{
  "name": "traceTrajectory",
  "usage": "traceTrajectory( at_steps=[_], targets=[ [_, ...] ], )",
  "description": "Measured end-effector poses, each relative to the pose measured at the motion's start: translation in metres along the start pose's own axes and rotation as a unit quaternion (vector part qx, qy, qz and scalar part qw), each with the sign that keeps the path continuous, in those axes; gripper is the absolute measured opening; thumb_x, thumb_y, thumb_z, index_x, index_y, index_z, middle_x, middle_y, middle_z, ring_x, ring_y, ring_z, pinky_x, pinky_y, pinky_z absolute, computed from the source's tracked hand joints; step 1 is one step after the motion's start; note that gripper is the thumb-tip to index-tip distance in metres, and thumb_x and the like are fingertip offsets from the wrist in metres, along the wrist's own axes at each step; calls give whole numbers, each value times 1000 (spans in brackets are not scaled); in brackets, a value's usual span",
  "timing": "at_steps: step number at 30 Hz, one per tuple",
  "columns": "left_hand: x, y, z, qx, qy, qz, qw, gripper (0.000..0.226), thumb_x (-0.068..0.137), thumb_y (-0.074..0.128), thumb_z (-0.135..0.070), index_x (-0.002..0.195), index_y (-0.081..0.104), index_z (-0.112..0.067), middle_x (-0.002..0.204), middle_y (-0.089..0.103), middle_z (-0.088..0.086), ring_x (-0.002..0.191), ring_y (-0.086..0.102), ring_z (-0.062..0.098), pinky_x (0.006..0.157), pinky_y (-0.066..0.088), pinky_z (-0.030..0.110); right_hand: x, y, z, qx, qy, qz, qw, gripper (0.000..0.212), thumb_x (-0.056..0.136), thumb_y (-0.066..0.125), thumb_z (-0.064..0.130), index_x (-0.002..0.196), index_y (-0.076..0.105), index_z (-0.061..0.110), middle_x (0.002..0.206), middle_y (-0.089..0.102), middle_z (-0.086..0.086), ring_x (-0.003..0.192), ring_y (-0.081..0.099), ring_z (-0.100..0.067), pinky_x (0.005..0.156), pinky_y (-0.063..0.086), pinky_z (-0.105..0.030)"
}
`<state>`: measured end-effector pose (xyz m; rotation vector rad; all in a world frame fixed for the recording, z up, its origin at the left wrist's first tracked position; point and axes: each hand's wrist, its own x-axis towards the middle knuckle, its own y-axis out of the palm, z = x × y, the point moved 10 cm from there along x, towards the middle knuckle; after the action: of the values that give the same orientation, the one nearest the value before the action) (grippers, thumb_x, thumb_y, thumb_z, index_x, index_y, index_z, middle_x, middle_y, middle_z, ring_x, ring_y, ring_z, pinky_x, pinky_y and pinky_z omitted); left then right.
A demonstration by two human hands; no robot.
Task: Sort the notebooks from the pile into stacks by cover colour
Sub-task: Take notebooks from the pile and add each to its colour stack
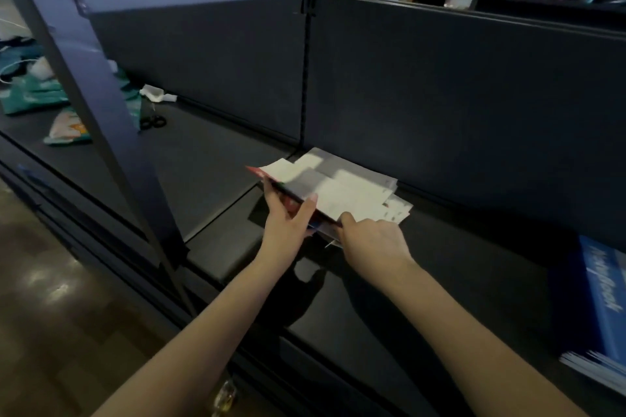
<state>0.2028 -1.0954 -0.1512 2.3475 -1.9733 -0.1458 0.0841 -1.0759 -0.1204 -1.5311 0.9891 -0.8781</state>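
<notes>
Wide dark shelf [440,281] fills the view. At its right edge lies the stack of blue notebooks [599,308]. Mid-shelf, against the back panel, sits the pile of notebooks [342,191], pale pages up. Left hand [288,223] grips a red-covered notebook [271,179] at the pile's near edge; right hand [372,240] pinches the pile's front corner.

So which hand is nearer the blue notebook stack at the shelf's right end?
Right. The right hand grips the pile at mid-shelf, well short of the blue notebook stack; the left hand is farther away.
</notes>
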Motion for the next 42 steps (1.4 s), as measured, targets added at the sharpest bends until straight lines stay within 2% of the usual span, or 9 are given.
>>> traceTrajectory(
  at_steps=[4,7,14,18,22,28,32,37,42],
  targets=[
    [-4,4,3,47,10,-51,998,92,91,60,-6,152,-5,-28,138,44,6,117,52,25,102,44,41,-19,7,8,60,16,16,998,38,102,33,37,128,43,11,116,62,-10,97,63,-33,69,41,-35],
    [-8,2,5,83,3,-77,994,85,94,50,-2,152,-6,-29,141,45,16,112,52,25,92,42,33,-27,18,8,80,5,42,996,61,94,34,60,141,34,20,130,51,-2,106,58,-27,76,45,-35],
    [-27,10,-22,85,76,-64,991,91,94,50,1,149,-10,-39,126,41,-7,107,50,10,90,42,31,-37,23,-27,158,55,40,985,59,92,28,66,138,42,32,139,50,11,119,53,-17,89,47,-36],
    [-39,17,-36,72,84,-48,993,93,93,50,5,150,-9,-38,109,45,-23,84,56,-10,83,44,21,-48,16,-57,241,89,-11,966,51,95,35,59,139,43,32,144,44,14,126,47,-11,96,42,-33],
    [-49,35,-48,39,93,-9,995,92,89,47,13,151,1,-36,88,60,-29,71,62,-13,61,48,8,-68,8,-99,394,155,-101,900,62,90,57,49,144,36,28,142,45,12,124,47,-9,99,42,-29],
    [-67,98,-46,24,94,91,991,88,89,48,15,148,11,-40,90,64,-21,70,63,-5,65,54,18,-110,22,-148,564,251,-103,780,75,78,74,38,141,35,25,112,53,15,111,54,-12,86,44,-26],
    [-77,135,-37,18,89,119,989,86,88,52,12,147,16,-40,85,67,-19,74,65,-1,64,53,17,-151,16,-182,590,276,-151,744,68,80,75,22,136,39,21,97,55,17,90,56,-2,83,49,-27],
    [-95,187,-40,15,99,165,981,85,88,61,5,139,20,-49,112,64,-5,99,65,8,81,54,27,-199,3,-223,584,299,-206,726,47,85,70,19,124,46,26,95,57,19,86,57,1,64,46,-14],
    [-119,244,-44,-21,109,222,969,79,88,59,5,145,22,-34,124,54,-12,102,61,-4,77,53,15,-251,4,-266,577,348,-284,682,31,89,65,16,118,53,23,97,64,10,93,63,-10,74,51,-22]
  ],
)
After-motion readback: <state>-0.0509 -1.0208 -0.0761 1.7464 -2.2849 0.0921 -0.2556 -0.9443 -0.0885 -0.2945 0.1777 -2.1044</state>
